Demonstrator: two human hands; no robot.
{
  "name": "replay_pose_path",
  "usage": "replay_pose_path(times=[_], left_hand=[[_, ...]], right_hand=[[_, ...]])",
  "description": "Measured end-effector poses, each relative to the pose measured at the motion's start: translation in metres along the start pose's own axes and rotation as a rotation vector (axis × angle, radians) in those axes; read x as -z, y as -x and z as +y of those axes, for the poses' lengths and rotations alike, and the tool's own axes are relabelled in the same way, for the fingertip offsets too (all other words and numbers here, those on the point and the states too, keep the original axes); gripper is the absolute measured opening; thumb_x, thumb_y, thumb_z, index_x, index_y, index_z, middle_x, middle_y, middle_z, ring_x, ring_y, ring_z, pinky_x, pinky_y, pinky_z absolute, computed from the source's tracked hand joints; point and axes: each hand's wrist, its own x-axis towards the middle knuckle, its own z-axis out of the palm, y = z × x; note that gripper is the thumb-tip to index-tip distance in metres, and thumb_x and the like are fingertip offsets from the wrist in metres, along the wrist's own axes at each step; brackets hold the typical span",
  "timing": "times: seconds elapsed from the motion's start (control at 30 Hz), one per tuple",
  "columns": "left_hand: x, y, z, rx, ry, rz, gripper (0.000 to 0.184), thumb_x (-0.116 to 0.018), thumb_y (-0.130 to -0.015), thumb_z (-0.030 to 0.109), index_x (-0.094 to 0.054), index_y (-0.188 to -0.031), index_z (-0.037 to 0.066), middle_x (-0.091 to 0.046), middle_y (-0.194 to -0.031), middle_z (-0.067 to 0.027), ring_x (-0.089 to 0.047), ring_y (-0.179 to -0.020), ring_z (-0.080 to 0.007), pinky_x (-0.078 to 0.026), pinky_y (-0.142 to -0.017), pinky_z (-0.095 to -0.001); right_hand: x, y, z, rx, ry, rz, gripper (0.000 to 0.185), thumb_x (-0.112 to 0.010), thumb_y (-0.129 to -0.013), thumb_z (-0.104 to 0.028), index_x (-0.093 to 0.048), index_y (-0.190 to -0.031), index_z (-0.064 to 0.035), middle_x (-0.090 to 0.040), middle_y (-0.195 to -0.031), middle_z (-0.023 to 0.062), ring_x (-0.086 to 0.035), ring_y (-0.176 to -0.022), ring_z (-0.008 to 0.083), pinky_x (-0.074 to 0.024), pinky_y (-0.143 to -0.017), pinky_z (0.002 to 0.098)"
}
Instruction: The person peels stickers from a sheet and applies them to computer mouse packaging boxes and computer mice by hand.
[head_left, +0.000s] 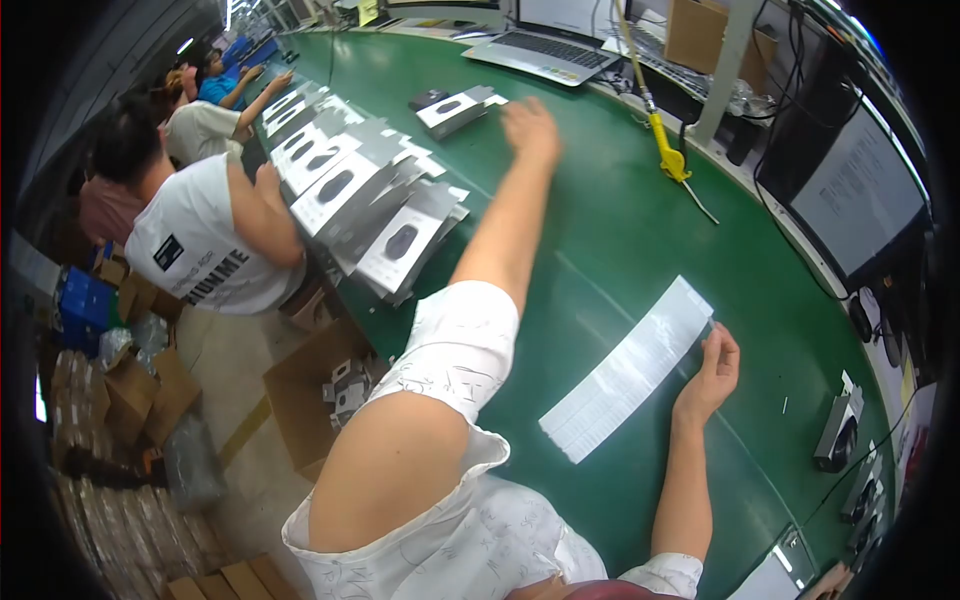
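Your left hand (pixel 532 130) is hovering over the far part of the green surface (pixel 600 220), and the box (pixel 457 112) is lying just to its left, dark oval facing up. That is the relation worth watching: the box's right end, a flap sticking out, is facing your fingers, while its long axis is running left to right, slanting farther away toward the right. Your left hand is clearly being the nearer one. Its grip is blurring, so I can't tell whether it's spreading or pressing together, or whether it's touching that flap.

Over on the near right, your right hand (pixel 712 375) is sitting beside the far right end of the pale strip (pixel 630 370). Thumb and fingers are curling close to its corner; whether that grip is pinching it, I can't tell. The strip is lying on the surface, its long axis slanting from near left to far right.

Now the edges: stacked boxes (pixel 398 240) are lining the left side, crowding the side of your left forearm, and a co-worker (pixel 205 220) is standing beyond them. The laptop (pixel 545 55) is sitting past the box at the far edge, and the yellow air gun (pixel 668 155) is pointing its thin nozzle in from the right. Between your left hand and the strip, a wide stretch of green is showing, leaving room rightward and nearer.
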Motion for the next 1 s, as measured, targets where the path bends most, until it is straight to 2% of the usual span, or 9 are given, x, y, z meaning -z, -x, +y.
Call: replay_pose_path(times=[0.1,0.13,0.33,0.5,0.67,0.7,0.83,0.9,1.0], left_hand=[[-0.025,-0.048,-0.053,0.122,-0.189,-0.078,0.097,-0.074,-0.077,0.043,-0.025,-0.148,-0.001,-0.028,-0.149,-0.0325,-0.024,-0.142,-0.0449,-0.027,-0.113,-0.0489],[-0.017,-0.050,-0.063,0.171,-0.184,-0.098,0.081,-0.063,-0.085,0.037,-0.028,-0.149,0.002,-0.029,-0.150,-0.0308,-0.024,-0.143,-0.0398,-0.020,-0.115,-0.0485],[-0.033,-0.085,-0.118,0.349,-0.233,-0.171,0.092,-0.065,-0.078,0.037,-0.022,-0.151,0.002,-0.021,-0.153,-0.0321,-0.017,-0.145,-0.0425,-0.013,-0.117,-0.0480],[-0.027,-0.083,-0.126,0.379,-0.207,-0.311,0.094,-0.066,-0.076,0.037,-0.020,-0.152,0.004,-0.024,-0.155,-0.0215,-0.020,-0.144,-0.0402,-0.010,-0.118,-0.0485],[-0.005,-0.072,-0.094,0.373,-0.215,-0.421,0.082,-0.067,-0.078,0.033,-0.032,-0.147,0.005,-0.034,-0.147,-0.0148,-0.034,-0.136,-0.0411,-0.027,-0.108,-0.0548],[0.007,-0.066,-0.087,0.329,-0.148,-0.475,0.090,-0.071,-0.070,0.022,-0.029,-0.147,0.002,-0.032,-0.149,-0.0188,-0.034,-0.138,-0.0400,-0.029,-0.109,-0.0523],[0.014,-0.045,-0.050,0.124,-0.170,-0.542,0.098,-0.076,-0.063,0.026,-0.030,-0.146,0.002,-0.040,-0.147,-0.0205,-0.035,-0.138,-0.0345,-0.028,-0.107,-0.0567],[0.023,-0.029,-0.025,0.068,-0.098,-0.491,0.097,-0.074,-0.062,0.030,-0.031,-0.145,0.005,-0.042,-0.144,-0.0207,-0.038,-0.135,-0.0368,-0.027,-0.103,-0.0667],[0.055,0.008,0.015,-0.074,0.173,-0.375,0.094,-0.075,-0.065,0.039,-0.032,-0.141,0.004,-0.044,-0.139,-0.0211,-0.048,-0.126,-0.0419,-0.037,-0.100,-0.0612]], right_hand=[[-0.001,-0.001,-0.004,0.002,0.028,-0.002,0.018,-0.060,-0.096,-0.021,-0.062,-0.098,-0.0025,-0.062,-0.114,0.0079,-0.051,-0.092,0.0108,-0.0412,-0.086,0.0266],[-0.001,-0.001,-0.004,-0.013,0.008,0.002,0.017,-0.060,-0.097,-0.020,-0.062,-0.099,-0.0025,-0.062,-0.114,0.0079,-0.052,-0.093,0.0107,-0.0415,-0.086,0.0266],[0.002,-0.002,0.000,-0.086,-0.044,0.041,0.010,-0.059,-0.096,-0.013,-0.059,-0.096,-0.0035,-0.059,-0.116,0.0090,-0.054,-0.099,0.0124,-0.0424,-0.089,0.0280],[0.000,-0.007,0.000,-0.109,-0.062,0.065,0.009,-0.059,-0.096,-0.012,-0.060,-0.096,-0.0034,-0.058,-0.117,0.0094,-0.053,-0.097,0.0114,-0.0428,-0.086,0.0264],[-0.001,-0.007,0.001,-0.098,-0.070,0.061,0.009,-0.059,-0.096,-0.012,-0.060,-0.097,-0.0031,-0.059,-0.116,0.0092,-0.053,-0.094,0.0108,-0.0430,-0.085,0.0258],[-0.001,-0.008,0.002,-0.087,-0.063,0.051,0.010,-0.059,-0.096,-0.013,-0.060,-0.098,-0.0030,-0.060,-0.116,0.0092,-0.053,-0.094,0.0107,-0.0432,-0.085,0.0258],[-0.002,-0.008,0.004,-0.042,-0.028,0.014,0.020,-0.059,-0.097,-0.018,-0.062,-0.105,-0.0009,-0.062,-0.109,0.0051,-0.054,-0.095,0.0094,-0.0430,-0.084,0.0249],[-0.001,-0.008,0.005,-0.021,0.013,0.010,0.021,-0.060,-0.097,-0.018,-0.063,-0.107,0.0006,-0.063,-0.107,0.0058,-0.055,-0.096,0.0109,-0.0428,-0.084,0.0253],[-0.002,-0.009,0.008,0.013,-0.069,0.005,0.019,-0.063,-0.095,-0.016,-0.062,-0.105,0.0005,-0.062,-0.110,0.0076,-0.056,-0.100,0.0130,-0.0442,-0.090,0.0276]])
